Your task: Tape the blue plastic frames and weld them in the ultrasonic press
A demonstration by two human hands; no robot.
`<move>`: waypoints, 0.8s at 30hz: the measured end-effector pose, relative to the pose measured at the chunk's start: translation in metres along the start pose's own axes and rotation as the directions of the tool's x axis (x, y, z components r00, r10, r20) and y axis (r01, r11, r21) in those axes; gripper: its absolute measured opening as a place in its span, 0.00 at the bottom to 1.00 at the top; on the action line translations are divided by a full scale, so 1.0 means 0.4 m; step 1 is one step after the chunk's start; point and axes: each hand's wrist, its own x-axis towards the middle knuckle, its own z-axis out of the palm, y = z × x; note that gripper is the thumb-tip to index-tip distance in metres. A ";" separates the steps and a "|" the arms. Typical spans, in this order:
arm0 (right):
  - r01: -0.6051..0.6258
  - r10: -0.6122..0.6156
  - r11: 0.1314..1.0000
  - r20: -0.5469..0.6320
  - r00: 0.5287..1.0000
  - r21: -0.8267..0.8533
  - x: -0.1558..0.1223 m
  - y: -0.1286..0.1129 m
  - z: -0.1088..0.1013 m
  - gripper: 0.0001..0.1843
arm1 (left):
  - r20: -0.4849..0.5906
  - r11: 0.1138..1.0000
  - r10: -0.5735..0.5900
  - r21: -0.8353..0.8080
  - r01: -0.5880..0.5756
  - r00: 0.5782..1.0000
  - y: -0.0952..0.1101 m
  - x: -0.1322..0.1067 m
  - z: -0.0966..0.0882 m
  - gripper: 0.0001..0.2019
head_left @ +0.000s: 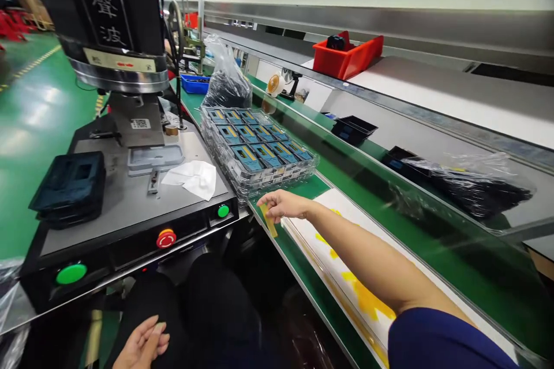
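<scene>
- Yellow strip [271, 226]: pinched at its upper end between the thumb and fingers of your right hand [283, 206], slanting downward over the near edge of the green bench [318, 185]; whether its lower end touches the surface cannot be told.
- Your right forearm reaches across a white sheet [331, 271], on which several yellow pieces [366, 294] lie scattered.
- Your left hand [145, 343], low in front of your dark-clothed legs, has its fingers half curled and the thumb laid against them; you cannot tell from this view whether it grips something small.
- Clear trays [242, 184], stacked just beyond your right hand: the top one bears rows of dark blue parts [265, 153], each with a yellow band.
- Black machine [108, 6], to your left, with white characters down its front; beneath its head, a grey fixture [156, 157] sits on the worktable.
- White cloth [201, 179], crumpled on that worktable near the fixture; at the far left, a stack of dark housings [71, 184].
- Front panel, facing you: a red button [166, 238] between two green buttons [71, 273].
- Red bin [348, 59], on the shelf above the bench, with a black object inside.
</scene>
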 end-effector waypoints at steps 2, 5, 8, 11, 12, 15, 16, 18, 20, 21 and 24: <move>0.064 -0.081 0.983 0.098 0.992 0.171 0.027 -0.014 0.060 0.23 | -0.029 0.999 0.035 -0.023 -0.036 0.999 0.009 -0.022 0.009 0.38; 0.099 -0.159 0.949 0.182 0.970 0.299 0.066 -0.030 0.144 0.25 | -0.097 0.993 0.105 -0.042 -0.110 0.990 0.023 -0.058 0.018 0.33; 0.109 -0.195 0.932 0.223 0.955 0.346 0.100 -0.043 0.214 0.25 | -0.184 0.986 0.154 -0.037 -0.163 0.971 0.046 -0.081 0.001 0.31; 0.117 -0.217 0.930 0.264 0.940 0.349 0.123 -0.046 0.274 0.25 | -0.262 0.981 0.190 0.005 -0.196 0.946 0.082 -0.104 -0.049 0.31; 0.119 -0.225 0.930 0.280 0.933 0.348 0.129 -0.043 0.292 0.25 | -0.282 0.977 0.210 0.024 -0.212 0.936 0.096 -0.116 -0.069 0.30; 0.108 -0.220 0.939 0.331 0.918 0.325 0.149 -0.022 0.335 0.21 | -0.356 0.939 0.344 0.142 -0.314 0.869 0.137 -0.154 -0.136 0.26; 0.109 -0.217 0.945 0.346 0.913 0.307 0.158 -0.012 0.345 0.21 | -0.387 0.918 0.396 0.204 -0.341 0.833 0.148 -0.164 -0.160 0.25; 0.087 -0.194 0.955 0.372 0.908 0.285 0.177 0.008 0.361 0.21 | -0.458 0.892 0.447 0.287 -0.349 0.768 0.163 -0.179 -0.218 0.23; 0.076 -0.172 0.965 0.386 0.906 0.252 0.193 0.021 0.372 0.23 | -0.528 0.880 0.468 0.355 -0.316 0.709 0.168 -0.184 -0.288 0.23; 0.076 -0.166 0.969 0.391 0.905 0.237 0.197 0.025 0.376 0.24 | -0.559 0.876 0.471 0.389 -0.285 0.683 0.167 -0.183 -0.328 0.23; 0.087 -0.161 0.975 0.388 0.907 0.202 0.203 0.025 0.383 0.25 | -0.635 0.871 0.439 0.475 -0.128 0.636 0.153 -0.165 -0.454 0.22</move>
